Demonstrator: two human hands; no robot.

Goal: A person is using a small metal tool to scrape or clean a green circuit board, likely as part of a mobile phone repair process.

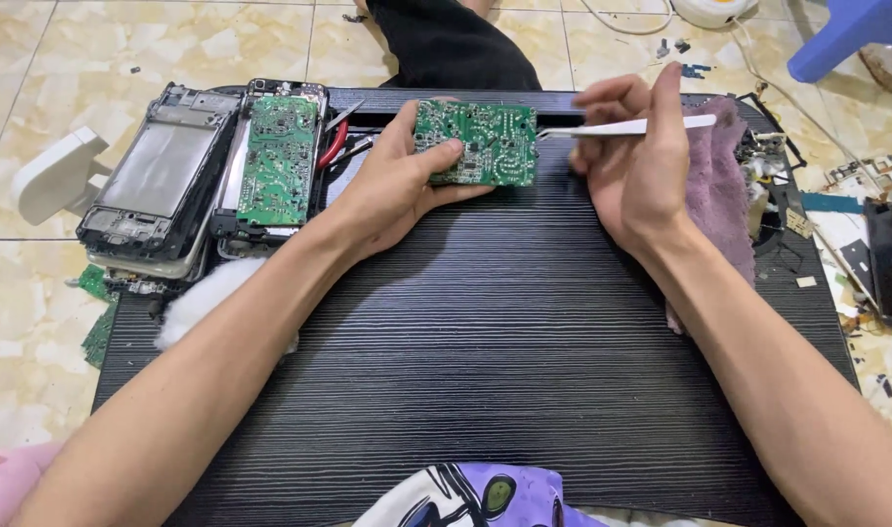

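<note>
Left hand (392, 190) clamps the green circuit board (476, 142) tilted up, so the right hand's (633, 161) pinched white tweezers (626, 127) reach its edge

Beige marbled tile floor (36, 59); dark ridged board (504, 351); blue stool (846, 34).

Makeshift home repair spot on a tiled floor (36, 59): low black board (485, 332) as bench, opened device shells (163, 176), loose circuit boards (278, 156), scattered parts and cables around.

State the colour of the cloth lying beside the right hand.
The cloth is a dusty mauve-purple, seen in the head view.
</note>
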